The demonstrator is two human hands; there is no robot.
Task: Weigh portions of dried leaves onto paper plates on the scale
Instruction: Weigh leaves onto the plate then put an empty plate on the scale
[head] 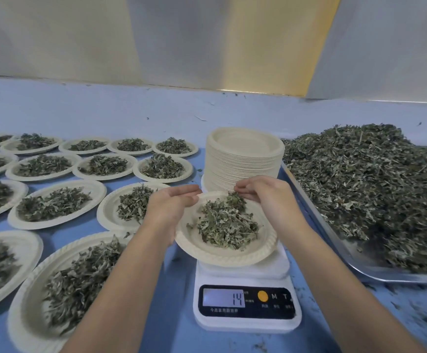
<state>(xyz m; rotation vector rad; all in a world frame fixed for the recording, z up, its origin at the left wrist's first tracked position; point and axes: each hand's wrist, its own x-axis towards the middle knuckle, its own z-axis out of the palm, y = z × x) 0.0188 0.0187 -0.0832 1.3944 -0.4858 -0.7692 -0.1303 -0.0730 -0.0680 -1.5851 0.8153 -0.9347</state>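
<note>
So the right hand [260, 193] has its fingers curled, pinching a few dried leaves [225, 222] over the paper plate [222, 258]. The left hand [174, 202] lies flat-fingered at its rim. The plate's on the scale [245, 309], reading 14. Looks like topping-up, so I'd guess tiny pinches from the tray [360, 266] next.

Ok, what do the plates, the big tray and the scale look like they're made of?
Plates: likely pressed paper pulp, matte cream, ribbed rims. Tray: probably stainless steel, shiny grey reflective rim. Scale: seemingly smooth white plastic, dark glossy display panel.
</note>
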